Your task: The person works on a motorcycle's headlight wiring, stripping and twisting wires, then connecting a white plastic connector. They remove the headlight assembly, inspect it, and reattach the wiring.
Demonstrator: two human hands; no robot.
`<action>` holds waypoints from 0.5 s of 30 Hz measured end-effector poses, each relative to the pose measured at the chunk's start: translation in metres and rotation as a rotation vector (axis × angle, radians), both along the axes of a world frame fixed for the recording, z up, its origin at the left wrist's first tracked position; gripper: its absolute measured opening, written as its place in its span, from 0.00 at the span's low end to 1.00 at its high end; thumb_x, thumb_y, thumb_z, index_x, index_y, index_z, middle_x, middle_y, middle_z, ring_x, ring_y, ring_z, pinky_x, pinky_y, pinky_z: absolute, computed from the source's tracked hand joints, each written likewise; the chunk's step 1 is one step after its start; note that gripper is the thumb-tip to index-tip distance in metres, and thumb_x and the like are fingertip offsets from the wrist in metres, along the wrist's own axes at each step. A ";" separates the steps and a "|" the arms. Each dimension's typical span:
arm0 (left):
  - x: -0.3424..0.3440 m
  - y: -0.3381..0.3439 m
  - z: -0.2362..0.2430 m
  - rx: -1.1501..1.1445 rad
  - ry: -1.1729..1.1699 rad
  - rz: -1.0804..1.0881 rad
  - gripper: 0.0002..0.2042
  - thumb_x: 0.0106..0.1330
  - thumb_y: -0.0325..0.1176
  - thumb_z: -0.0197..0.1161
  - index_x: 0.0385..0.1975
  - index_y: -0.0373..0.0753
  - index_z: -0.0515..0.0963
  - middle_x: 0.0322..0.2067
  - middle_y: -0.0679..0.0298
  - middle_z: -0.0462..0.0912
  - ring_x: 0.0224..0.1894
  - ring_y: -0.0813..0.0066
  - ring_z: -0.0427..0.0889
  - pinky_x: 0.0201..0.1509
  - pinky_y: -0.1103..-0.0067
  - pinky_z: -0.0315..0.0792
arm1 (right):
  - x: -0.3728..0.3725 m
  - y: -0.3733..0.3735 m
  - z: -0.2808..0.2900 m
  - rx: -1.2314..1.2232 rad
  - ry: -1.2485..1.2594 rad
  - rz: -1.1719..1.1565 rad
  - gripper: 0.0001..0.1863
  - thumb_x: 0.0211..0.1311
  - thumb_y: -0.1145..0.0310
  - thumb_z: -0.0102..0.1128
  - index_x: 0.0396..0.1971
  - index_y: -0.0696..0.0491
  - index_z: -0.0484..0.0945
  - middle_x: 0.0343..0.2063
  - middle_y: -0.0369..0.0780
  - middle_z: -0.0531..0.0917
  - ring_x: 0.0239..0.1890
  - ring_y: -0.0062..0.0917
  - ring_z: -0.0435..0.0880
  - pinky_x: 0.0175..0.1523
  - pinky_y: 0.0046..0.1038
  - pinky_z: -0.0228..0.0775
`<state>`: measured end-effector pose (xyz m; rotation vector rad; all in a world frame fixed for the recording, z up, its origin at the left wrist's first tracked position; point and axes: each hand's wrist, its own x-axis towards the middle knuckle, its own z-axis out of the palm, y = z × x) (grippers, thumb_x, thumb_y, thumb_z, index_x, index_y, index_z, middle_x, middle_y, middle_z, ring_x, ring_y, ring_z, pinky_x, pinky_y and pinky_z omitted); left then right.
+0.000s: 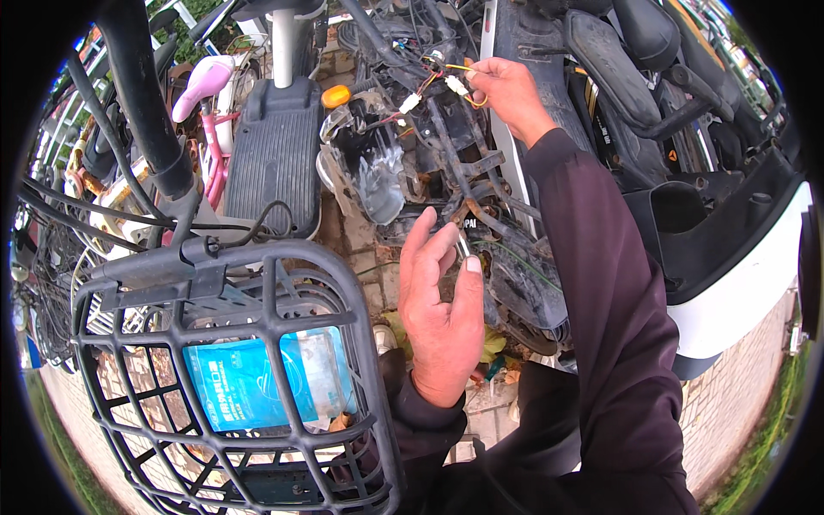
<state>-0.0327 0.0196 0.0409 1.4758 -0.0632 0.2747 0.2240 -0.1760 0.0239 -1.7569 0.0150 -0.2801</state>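
Observation:
My right hand (508, 93) reaches forward and pinches a thin yellow wire (475, 102) between thumb and fingers. Beside those fingertips hangs a white plug connector (456, 85), joined to the wire bundle. A second white connector (410, 104) dangles further left over the stripped frame (446, 154) of an electric scooter. Nearer to me, my left hand (439, 322) is raised with its fingers curled upward. A small silvery metal piece (464, 246) shows between its thumb and fingertips; its kind is not clear, as the fingers cover part of it.
A black basket (279, 249) with a blue printed packet (245, 382) fills the near left. Behind it are a ribbed grey footboard (273, 154), an orange-yellow reflector (336, 96) and a pink bicycle saddle (203, 87). Dark scooter parts and a white panel (738, 287) stand close on the right.

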 end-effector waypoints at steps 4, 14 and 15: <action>0.000 0.001 -0.001 -0.004 0.013 -0.011 0.17 0.68 0.20 0.63 0.56 0.29 0.78 0.66 0.50 0.72 0.60 0.63 0.81 0.62 0.72 0.76 | -0.008 0.005 0.003 0.168 0.065 0.008 0.06 0.67 0.75 0.65 0.37 0.63 0.83 0.28 0.38 0.83 0.25 0.18 0.80 0.30 0.24 0.77; 0.000 0.001 -0.001 -0.003 0.020 -0.021 0.16 0.67 0.21 0.63 0.54 0.29 0.79 0.65 0.50 0.75 0.58 0.64 0.81 0.60 0.73 0.77 | -0.010 0.021 -0.014 0.042 0.247 0.054 0.11 0.64 0.66 0.71 0.38 0.58 0.84 0.29 0.37 0.85 0.32 0.26 0.85 0.36 0.30 0.77; 0.000 0.001 -0.001 -0.002 0.020 -0.024 0.16 0.67 0.21 0.63 0.54 0.29 0.79 0.65 0.50 0.75 0.58 0.64 0.81 0.60 0.73 0.77 | -0.011 0.022 -0.012 -0.187 0.162 0.025 0.11 0.63 0.65 0.71 0.38 0.56 0.85 0.30 0.38 0.86 0.35 0.29 0.86 0.38 0.33 0.77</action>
